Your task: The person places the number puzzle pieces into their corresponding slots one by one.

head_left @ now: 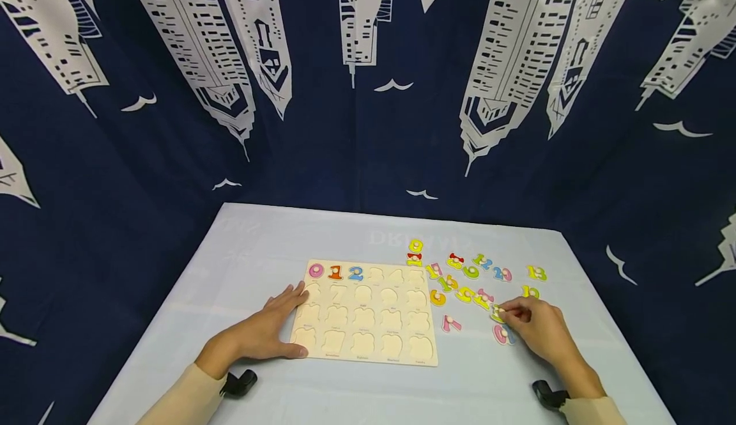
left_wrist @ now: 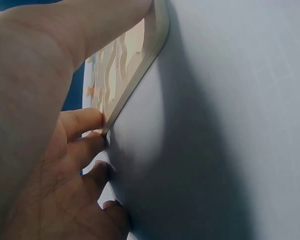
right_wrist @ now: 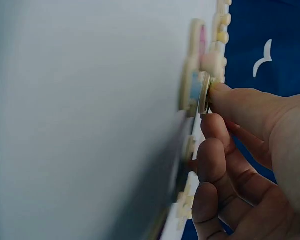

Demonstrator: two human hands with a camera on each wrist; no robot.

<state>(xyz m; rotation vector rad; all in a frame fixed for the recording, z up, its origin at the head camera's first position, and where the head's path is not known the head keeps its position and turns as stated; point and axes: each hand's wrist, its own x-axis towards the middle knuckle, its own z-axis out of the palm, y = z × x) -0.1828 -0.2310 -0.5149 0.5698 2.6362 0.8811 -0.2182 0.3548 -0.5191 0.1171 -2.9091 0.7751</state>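
Note:
A wooden number puzzle board [head_left: 376, 323] lies flat on the table, with a pink 0 [head_left: 316, 271], an orange 1 [head_left: 335, 272] and a blue 2 [head_left: 356, 273] in its top row. My left hand [head_left: 264, 329] rests along the board's left edge, fingers spread; its thumb [left_wrist: 115, 22] touches the near corner. To the right of the board, my right hand [head_left: 537, 326] pinches a yellow-green number piece [head_left: 497, 314] between thumb and index finger. Its exact digit is hidden. Just below lies a pink-and-blue number piece [head_left: 501, 334].
Several loose number pieces are scattered right of the board, among them a pink 7 [head_left: 451, 323], a yellow-green 13 [head_left: 537, 273] and a blue-and-pink 20 [head_left: 503, 274]. A white cloth covers the table [head_left: 460, 393]. Behind it hangs a dark blue curtain [head_left: 322, 156] with white buildings.

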